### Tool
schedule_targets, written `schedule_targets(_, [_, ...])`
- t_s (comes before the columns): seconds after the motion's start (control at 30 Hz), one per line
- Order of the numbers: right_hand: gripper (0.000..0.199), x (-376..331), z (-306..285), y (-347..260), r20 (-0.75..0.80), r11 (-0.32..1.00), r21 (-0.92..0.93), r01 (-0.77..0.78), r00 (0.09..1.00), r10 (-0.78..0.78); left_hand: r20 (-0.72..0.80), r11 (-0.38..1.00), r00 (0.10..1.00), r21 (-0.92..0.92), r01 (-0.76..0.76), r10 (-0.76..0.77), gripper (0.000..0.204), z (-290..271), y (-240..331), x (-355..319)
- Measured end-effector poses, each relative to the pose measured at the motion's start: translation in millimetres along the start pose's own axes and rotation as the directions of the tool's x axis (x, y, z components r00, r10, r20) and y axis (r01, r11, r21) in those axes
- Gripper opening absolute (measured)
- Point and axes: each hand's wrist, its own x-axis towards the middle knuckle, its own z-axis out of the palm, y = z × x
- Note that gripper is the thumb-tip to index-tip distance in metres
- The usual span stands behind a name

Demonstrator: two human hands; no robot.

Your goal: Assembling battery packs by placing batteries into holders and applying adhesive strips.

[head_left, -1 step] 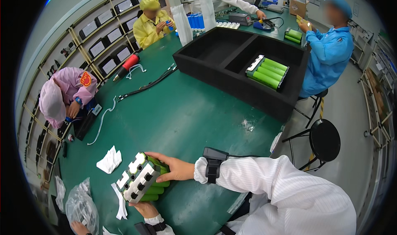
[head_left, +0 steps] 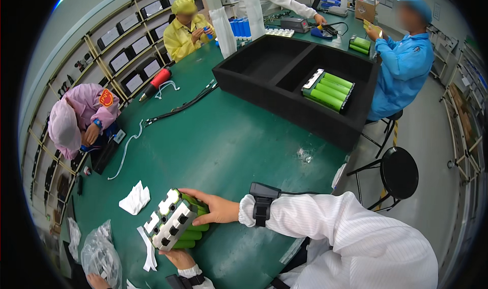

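Observation:
A green battery pack (head_left: pixel 191 235) made of several cylindrical cells is tilted up at the near side of the table. Its end, covered in white strips with black square gaps, faces left. My right hand (head_left: pixel 216 207) closes round the pack's far right side, thumb on the near cells and fingers over the top edge. From below, my left hand (head_left: pixel 179 258) holds the lower near corner; its fingers are partly hidden beneath the pack. Close by on the left lie white paper strips (head_left: pixel 148 252) and a crumpled white tissue (head_left: pixel 134 197).
A black foam tray (head_left: pixel 284 106) with two compartments stands at the far right, another green pack (head_left: pixel 330 91) in its right one. A red-handled tool (head_left: pixel 156 83), black cables (head_left: pixel 180 107) and a clear plastic bag (head_left: pixel 100 253) lie leftward. Co-workers surround the green table (head_left: pixel 244 146); a black stool (head_left: pixel 400 172) stands right.

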Motion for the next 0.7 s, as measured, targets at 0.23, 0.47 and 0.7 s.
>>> schedule_targets(0.23, [0.081, -1, -1, 3, -0.005, 0.999, 0.025, -0.019, 1.0, 0.019, 0.054, 0.995, 0.998, 0.093, -0.028, 0.023, 0.079, -4, -1, -1])
schedule_targets(0.47, [0.079, -2, -2, 0, -0.024, 0.998, -0.018, -0.058, 0.998, 0.058, -0.004, 0.996, 1.0, 0.084, -0.019, 0.02, 0.081, -12, -13, 3])
schedule_targets(0.7, [0.076, -2, -3, -4, -0.008, 0.997, 0.027, -0.075, 0.997, 0.076, -0.055, 0.992, 0.997, 0.117, -0.049, 0.056, 0.074, -12, -18, 4])
